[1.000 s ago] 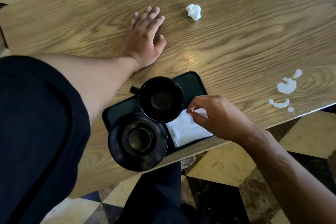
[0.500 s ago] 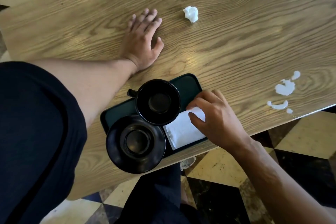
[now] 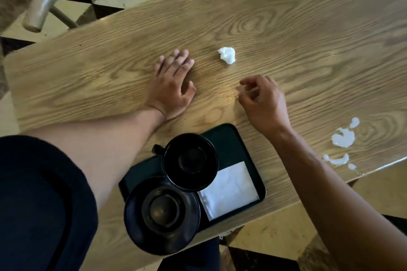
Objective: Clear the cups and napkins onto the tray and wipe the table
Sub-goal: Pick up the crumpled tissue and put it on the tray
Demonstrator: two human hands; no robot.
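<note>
A dark green tray [image 3: 233, 138] sits at the near edge of the wooden table [image 3: 286, 28]. On it stand a black cup [image 3: 190, 161] and a black saucer [image 3: 161, 213], with a flat white napkin [image 3: 229, 189] beside them. A crumpled white napkin [image 3: 227, 55] lies on the table beyond the tray. My left hand [image 3: 172, 86] rests flat on the wood, palm down, left of the crumpled napkin. My right hand [image 3: 262, 101] hovers over the table, empty, fingers loosely curled, a short way below and right of the crumpled napkin.
White spilled liquid [image 3: 343, 137] lies in patches near the table's right near edge. A metal chair frame [image 3: 44, 4] stands beyond the table's far left corner. Checkered floor shows around the table.
My right hand let go of the flat napkin on the tray and moved up over the table toward the crumpled napkin. The left hand stayed flat on the wood.
</note>
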